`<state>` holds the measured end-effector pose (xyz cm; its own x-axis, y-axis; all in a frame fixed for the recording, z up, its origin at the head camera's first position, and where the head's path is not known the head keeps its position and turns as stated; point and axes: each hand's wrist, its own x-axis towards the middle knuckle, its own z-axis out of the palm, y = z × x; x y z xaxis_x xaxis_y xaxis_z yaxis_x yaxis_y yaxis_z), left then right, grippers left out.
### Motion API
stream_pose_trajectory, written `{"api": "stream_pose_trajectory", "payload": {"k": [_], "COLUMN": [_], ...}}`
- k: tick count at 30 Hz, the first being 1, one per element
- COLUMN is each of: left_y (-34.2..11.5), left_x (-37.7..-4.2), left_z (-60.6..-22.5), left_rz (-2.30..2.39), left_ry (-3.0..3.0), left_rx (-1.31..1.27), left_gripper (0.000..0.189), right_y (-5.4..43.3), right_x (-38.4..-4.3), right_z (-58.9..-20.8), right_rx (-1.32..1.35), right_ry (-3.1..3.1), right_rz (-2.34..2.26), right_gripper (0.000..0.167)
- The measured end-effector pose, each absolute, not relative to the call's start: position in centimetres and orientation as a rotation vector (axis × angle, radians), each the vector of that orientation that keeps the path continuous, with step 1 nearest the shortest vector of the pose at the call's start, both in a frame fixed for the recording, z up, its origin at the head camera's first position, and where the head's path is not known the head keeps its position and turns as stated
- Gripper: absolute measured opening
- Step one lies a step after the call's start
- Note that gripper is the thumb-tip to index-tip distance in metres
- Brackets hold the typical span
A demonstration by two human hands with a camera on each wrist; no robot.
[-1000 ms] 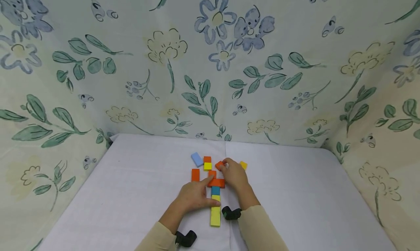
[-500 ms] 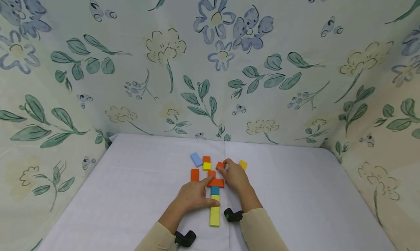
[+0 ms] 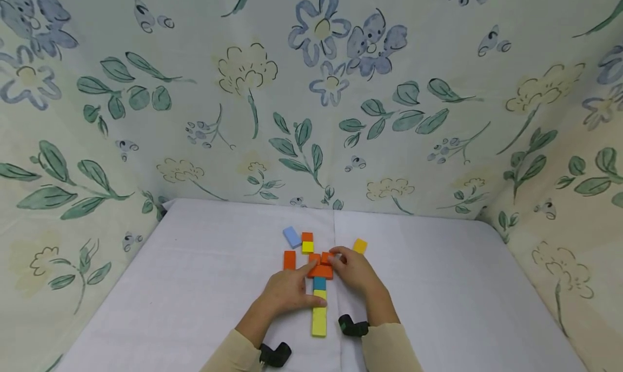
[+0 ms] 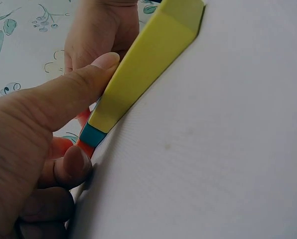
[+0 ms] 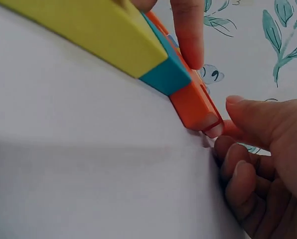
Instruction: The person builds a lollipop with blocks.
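A column of blocks lies on the white cloth: a long yellow block (image 3: 319, 323), a shorter yellow piece, a teal block (image 3: 319, 283) and a crosswise orange block (image 3: 321, 273). Two small orange blocks sit side by side beyond the crosswise one. My left hand (image 3: 287, 291) reaches along the column, index fingertip on the left small orange block (image 3: 314, 259) and thumb on the yellow. My right hand (image 3: 358, 271) pinches the right small orange block (image 3: 326, 258) by its outer side. In the right wrist view, the crosswise orange block (image 5: 193, 107) partly hides that contact.
An upright orange block (image 3: 289, 260) lies left of the column. Farther back are a light blue block (image 3: 292, 237), an orange-and-yellow pair (image 3: 307, 243) and a yellow-orange block (image 3: 360, 246). Floral cloth (image 3: 311, 145) hangs behind the table.
My right hand has drawn the small orange block nearer and straightened it, so it now sits beside the other one against the crosswise block. My left hand has stayed in place.
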<state>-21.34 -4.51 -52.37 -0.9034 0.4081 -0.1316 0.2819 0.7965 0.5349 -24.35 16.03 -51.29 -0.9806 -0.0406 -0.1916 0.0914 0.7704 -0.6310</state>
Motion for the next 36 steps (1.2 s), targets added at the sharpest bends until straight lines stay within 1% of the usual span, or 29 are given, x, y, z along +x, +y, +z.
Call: {"api": "stream_pose_trajectory", "payload": {"k": [6,11,23,36], "left_y": [-4.44,-4.38,-4.42,-4.39], "left_x": [-21.26,-21.24,-21.18,-20.94], "left_z": [-52.28,-52.19,-52.01,-52.01], "left_rz": [0.759,0.772,0.761,0.743], "left_ry": [2.745,2.738,2.732,2.750], "left_rx": [0.527,0.512,0.491,0.514], "left_gripper": [0.101,0.102,0.102,0.101], "right_y": [15.71,15.58,15.53,15.60], "right_x": [-24.23,-23.98,-23.85,-23.46], "right_z": [-52.08,-52.30,-52.28,-52.27], "right_rx": [0.063,0.058,0.078,0.051], "right_ry": [2.808,2.836,2.813,2.822], "right_rz": [-1.108,-1.113,-1.139,-1.149], "right_gripper": [0.024,0.021,0.021,0.026]}}
